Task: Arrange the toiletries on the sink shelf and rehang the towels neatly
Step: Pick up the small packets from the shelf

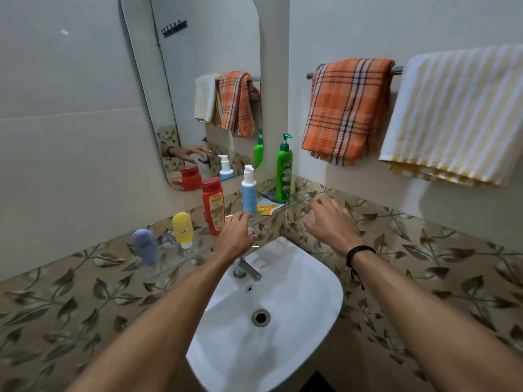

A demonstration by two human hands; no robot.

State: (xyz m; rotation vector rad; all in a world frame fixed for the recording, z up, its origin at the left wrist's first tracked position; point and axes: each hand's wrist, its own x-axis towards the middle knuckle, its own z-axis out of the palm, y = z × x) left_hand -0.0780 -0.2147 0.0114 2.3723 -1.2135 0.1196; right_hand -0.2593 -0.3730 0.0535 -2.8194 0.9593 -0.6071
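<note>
Glass sink shelf point(181, 257): red bottle point(213, 205), blue pump bottle point(249, 190), green pump bottle point(283, 171) upright; left hand point(236, 236) and right hand point(329, 222) empty, fingers spread; risk: nearby left fingers could topple blue bottle into basin point(283, 306).

Left towel point(345, 108): orange plaid
Right towel point(455, 114): white, yellow stripes
Pump bottle point(283, 169): green
Tall bottle point(213, 206): red
Tube point(182, 229): yellow
Sink point(311, 292): white
Wall tiles point(424, 264): beige, brown leaves

white basin point(319, 301), steel tap point(246, 269), wall mirror point(198, 52), leaf-patterned tiles point(424, 250).
</note>
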